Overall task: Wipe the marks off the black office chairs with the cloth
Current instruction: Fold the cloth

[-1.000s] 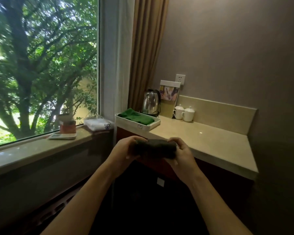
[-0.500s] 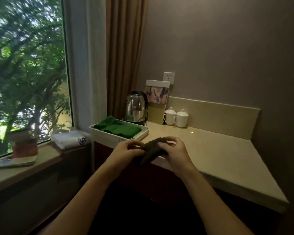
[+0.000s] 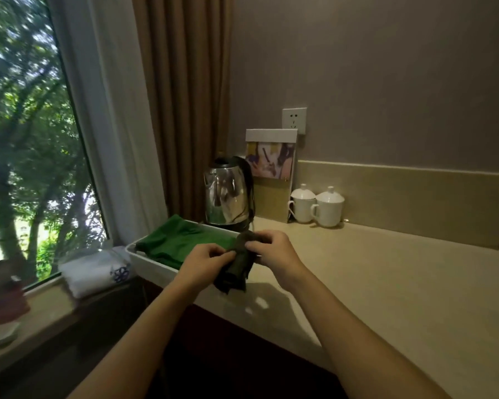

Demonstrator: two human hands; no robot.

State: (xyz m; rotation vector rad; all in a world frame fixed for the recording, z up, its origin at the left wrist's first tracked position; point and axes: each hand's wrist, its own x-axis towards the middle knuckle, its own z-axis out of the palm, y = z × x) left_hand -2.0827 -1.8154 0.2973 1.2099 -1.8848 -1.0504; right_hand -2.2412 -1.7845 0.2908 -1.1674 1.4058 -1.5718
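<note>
1. The dark cloth [image 3: 236, 266] is held in the air above the front edge of the surface [image 3: 386, 283], just beside the white tray [image 3: 153, 266].
2. The left hand [image 3: 205, 262] is closed on its left side, the right hand [image 3: 274, 251] pinched shut on its top end.
3. It is judged light, soft and limp; a bunched fold is best gripped.
4. No chair is seen.

Both bare forearms reach forward and converge at mid-frame. The left hand [image 3: 206, 262] is curled knuckles-up, its fingers [image 3: 222, 254] pinched shut. The right hand [image 3: 274, 251] faces it, close beside, fingers [image 3: 261, 239] bent inward and closed.
</note>
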